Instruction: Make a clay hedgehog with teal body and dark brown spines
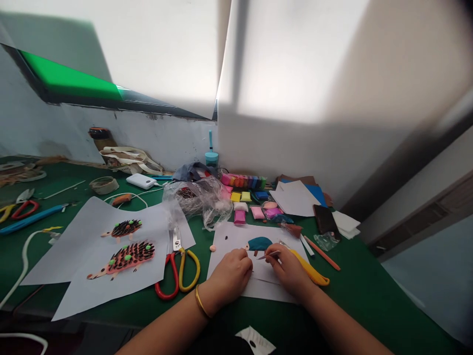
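Note:
My right hand (286,271) pinches a thin pointed tool (272,254), its tip close above the white paper (225,241). On that paper lies a flat animal figure of teal clay (259,243), with a pale snout and a brown leg under it. My left hand (231,276) rests on the sheet's lower left part. Its fingers are curled in, and whatever they may hold is hidden. A pale clay ball (213,248) sits at the paper's left edge, and a small dark bit (226,237) lies on the sheet.
Red-and-yellow-handled scissors (178,266) lie left of my hands, by sheets bearing two hedgehog figures (131,256). Clay packets (240,217) and a plastic bag (201,197) are behind the paper. To the right are a yellow-handled tool (314,271), an orange stick (323,253) and a dark phone-like object (325,220).

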A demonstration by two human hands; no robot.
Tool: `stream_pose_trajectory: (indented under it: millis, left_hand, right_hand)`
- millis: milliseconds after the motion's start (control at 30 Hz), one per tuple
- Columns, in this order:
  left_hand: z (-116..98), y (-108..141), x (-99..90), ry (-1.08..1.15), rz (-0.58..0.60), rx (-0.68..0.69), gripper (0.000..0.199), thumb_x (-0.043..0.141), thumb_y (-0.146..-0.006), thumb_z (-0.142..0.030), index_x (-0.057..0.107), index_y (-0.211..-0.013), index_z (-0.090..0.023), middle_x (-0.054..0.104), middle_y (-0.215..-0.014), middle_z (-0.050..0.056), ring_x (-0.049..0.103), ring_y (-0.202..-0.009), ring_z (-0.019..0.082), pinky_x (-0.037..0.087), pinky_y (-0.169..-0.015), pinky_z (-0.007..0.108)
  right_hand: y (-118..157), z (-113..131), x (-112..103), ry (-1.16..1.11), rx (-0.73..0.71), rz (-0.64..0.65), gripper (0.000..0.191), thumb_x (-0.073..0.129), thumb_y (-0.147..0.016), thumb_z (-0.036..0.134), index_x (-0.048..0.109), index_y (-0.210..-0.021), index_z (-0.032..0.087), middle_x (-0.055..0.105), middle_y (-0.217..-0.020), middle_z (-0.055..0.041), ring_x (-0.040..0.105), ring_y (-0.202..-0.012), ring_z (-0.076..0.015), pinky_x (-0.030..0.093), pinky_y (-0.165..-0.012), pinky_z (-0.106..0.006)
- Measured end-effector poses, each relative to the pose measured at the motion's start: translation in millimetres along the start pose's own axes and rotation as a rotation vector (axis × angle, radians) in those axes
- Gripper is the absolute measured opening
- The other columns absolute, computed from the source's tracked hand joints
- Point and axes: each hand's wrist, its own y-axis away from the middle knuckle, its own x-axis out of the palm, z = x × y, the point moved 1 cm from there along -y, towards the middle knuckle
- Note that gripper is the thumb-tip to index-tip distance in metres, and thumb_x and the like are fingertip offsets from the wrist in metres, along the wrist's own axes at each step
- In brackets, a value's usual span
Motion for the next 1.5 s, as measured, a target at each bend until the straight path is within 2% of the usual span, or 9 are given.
stream_pose_trajectory:
  millis: [133,300,400,667,767,933,1167,1500]
  left_hand:
    - [0.6,0.7,0.3,0.015,-0.021,0.007,0.014,0.057,-0.090,-0.028,0.064,-0.082,-0.018,0.058,-0.096,0.006,0.053,-0.094,0.020,0.045,-0.084,0.033]
    - [1.8,0.9,1.6,0.049,-0.043,-0.014,0.007,0.057,-0.084,-0.014,0.063,-0.084,-0.018,0.059,-0.097,0.005,0.053,-0.094,0.019,0.045,-0.082,0.031]
    - [0.4,0.8,0.2,0.046,-0.039,0.002,0.012,0.056,-0.082,-0.012,0.064,-0.086,-0.019,0.059,-0.096,0.005,0.054,-0.093,0.019,0.045,-0.082,0.030]
    - [-2.3,-0.5,-2.8,0.010,-0.030,0.009,0.018,0.051,-0.091,-0.024,0.065,-0.082,-0.019,0.059,-0.091,0.006,0.054,-0.090,0.019,0.045,-0.081,0.032]
    - [-1.7,0.3,-1.7,0.025,-0.030,-0.018,0.011,0.054,-0.088,-0.020,0.064,-0.092,-0.020,0.059,-0.096,0.006,0.053,-0.094,0.020,0.046,-0.084,0.033]
    - [-3.2,0.3,0.9,0.006,-0.038,-0.065,0.022,0.056,-0.087,-0.023,0.060,-0.108,-0.021,0.055,-0.107,0.007,0.051,-0.103,0.023,0.045,-0.093,0.037]
    - [-9.7,-2.0,1.2,-0.116,0.006,-0.072,0.023,0.055,-0.089,-0.027,0.058,-0.111,-0.023,0.053,-0.107,0.007,0.049,-0.101,0.024,0.046,-0.088,0.039]
    - [-8.3,-2.5,5.8,-0.165,0.002,-0.062,0.021,0.053,-0.090,-0.027,0.059,-0.110,-0.022,0.054,-0.107,0.007,0.049,-0.099,0.024,0.046,-0.087,0.040]
  right_hand:
    - [-12.7,1.5,-3.5,0.135,-0.191,0.036,0.011,0.047,-0.093,0.019,0.056,-0.089,0.023,0.067,-0.092,-0.0039,0.060,-0.084,-0.0195,0.046,-0.075,-0.033]
    - [-21.1,-1.3,-0.6,0.240,-0.288,0.080,0.014,0.049,-0.091,0.013,0.057,-0.087,0.024,0.068,-0.089,-0.0011,0.061,-0.083,-0.0185,0.045,-0.074,-0.031]
    - [-22.4,-2.4,0.2,0.262,-0.296,0.103,0.016,0.049,-0.090,0.011,0.059,-0.088,0.024,0.068,-0.088,-0.0007,0.061,-0.083,-0.0178,0.045,-0.072,-0.030]
    - [-23.2,-4.0,1.5,0.268,-0.294,0.128,0.015,0.051,-0.090,0.012,0.060,-0.088,0.024,0.068,-0.091,-0.0009,0.062,-0.084,-0.0180,0.046,-0.073,-0.031]
    - [-23.2,-4.8,2.7,0.267,-0.299,0.121,0.013,0.053,-0.089,0.013,0.060,-0.088,0.023,0.068,-0.091,-0.0014,0.062,-0.085,-0.0183,0.046,-0.075,-0.031]
    - [-23.3,-6.1,3.9,0.284,-0.303,0.116,0.014,0.055,-0.087,0.011,0.061,-0.088,0.023,0.069,-0.090,-0.0014,0.063,-0.084,-0.0185,0.047,-0.074,-0.031]
    - [-22.9,-5.7,3.5,0.291,-0.319,0.108,0.014,0.054,-0.087,0.010,0.060,-0.087,0.023,0.069,-0.089,-0.0007,0.063,-0.082,-0.0184,0.047,-0.073,-0.031]
    - [-22.8,-8.3,3.7,0.271,-0.323,0.095,0.015,0.052,-0.088,0.011,0.061,-0.088,0.023,0.068,-0.089,-0.0014,0.062,-0.082,-0.0178,0.047,-0.073,-0.030]
